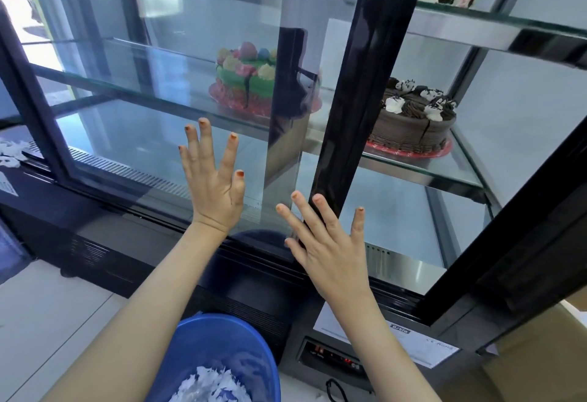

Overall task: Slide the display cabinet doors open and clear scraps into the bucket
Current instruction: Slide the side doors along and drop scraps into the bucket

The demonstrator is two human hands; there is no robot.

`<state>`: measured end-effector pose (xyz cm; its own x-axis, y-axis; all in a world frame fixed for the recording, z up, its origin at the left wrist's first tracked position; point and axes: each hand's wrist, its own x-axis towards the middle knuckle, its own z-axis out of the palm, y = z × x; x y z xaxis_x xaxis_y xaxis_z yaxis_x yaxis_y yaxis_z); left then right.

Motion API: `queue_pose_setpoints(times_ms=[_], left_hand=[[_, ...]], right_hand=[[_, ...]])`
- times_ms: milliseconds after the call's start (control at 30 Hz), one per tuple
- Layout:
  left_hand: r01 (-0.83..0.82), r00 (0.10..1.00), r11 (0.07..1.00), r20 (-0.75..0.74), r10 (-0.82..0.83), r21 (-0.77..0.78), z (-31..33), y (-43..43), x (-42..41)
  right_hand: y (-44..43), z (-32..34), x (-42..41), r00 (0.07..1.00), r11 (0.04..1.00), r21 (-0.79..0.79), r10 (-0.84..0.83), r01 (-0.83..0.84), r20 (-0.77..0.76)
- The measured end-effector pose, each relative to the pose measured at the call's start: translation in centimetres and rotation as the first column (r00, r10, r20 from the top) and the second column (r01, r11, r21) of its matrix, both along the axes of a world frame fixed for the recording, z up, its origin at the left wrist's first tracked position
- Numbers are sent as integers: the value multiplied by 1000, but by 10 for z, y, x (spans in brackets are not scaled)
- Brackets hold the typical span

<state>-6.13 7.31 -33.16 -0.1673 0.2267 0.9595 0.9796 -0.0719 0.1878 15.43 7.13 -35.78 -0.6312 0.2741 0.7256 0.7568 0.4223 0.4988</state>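
While the left hand (216,189) spreads on the glass door (152,135), the right hand (330,249), spread, touches its black frame edge (359,100).

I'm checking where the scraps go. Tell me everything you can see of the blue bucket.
The blue bucket looks like smooth plastic with a round, open rim. It sits low in front of the cabinet's black base, between the person's forearms, its lower part cut off by the frame edge. White shredded scraps lie piled inside. Nothing is seen gripping it.
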Motion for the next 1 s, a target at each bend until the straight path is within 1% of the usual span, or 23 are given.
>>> queue_pose_setpoints(times_ms=[67,133,200,233,300,333,367,400,467,533,567,633,667,1000], left_hand=[[8,1000,1000,-1,-8,-5,0,0,8],[7,1000,1000,7,-7,-7,0,0,17],[11,1000,1000,0,-11,16,3,-2,23],[30,999,999,-22,-29,44,6,-4,24],[85,995,991,-67,-79,107,14,-9,22],[100,994,986,-59,-93,134,19,-12,20],[98,995,983,-24,-95,156,24,-14,16],[79,996,982,31,-85,173,28,-15,12],[-2,990,984,136,-22,176,33,-15,1],[-85,982,991,179,66,103,32,-13,-11],[-109,978,993,186,98,48,32,-12,-16],[-115,974,992,191,121,-42,30,-8,-20],[-108,975,992,191,117,-60,29,-7,-20],[-79,973,995,213,89,-54,29,-4,-5]], right_hand=[[-2,-1,5,1000,1000,4,-6,6,-23],[-8,-3,4,993,1000,-4,22,-23,-112],[-16,-5,-3,978,997,35,78,-72,-196],[-19,-3,-7,969,992,57,119,-109,-217],[-19,3,-15,940,970,51,245,-240,-237],[-16,6,-18,920,952,27,303,-306,-250],[-12,8,-21,909,943,3,322,-334,-265],[-8,9,-23,913,949,-8,301,-315,-274],[0,6,-25,951,979,44,203,-199,-234],[5,0,-22,984,987,134,102,-82,-145],[8,-2,-20,990,986,158,74,-54,-121],[10,-3,-16,992,985,168,61,-41,-115],[10,-3,-15,991,984,173,60,-39,-116],[8,-4,-2,991,989,142,55,-37,-121]])
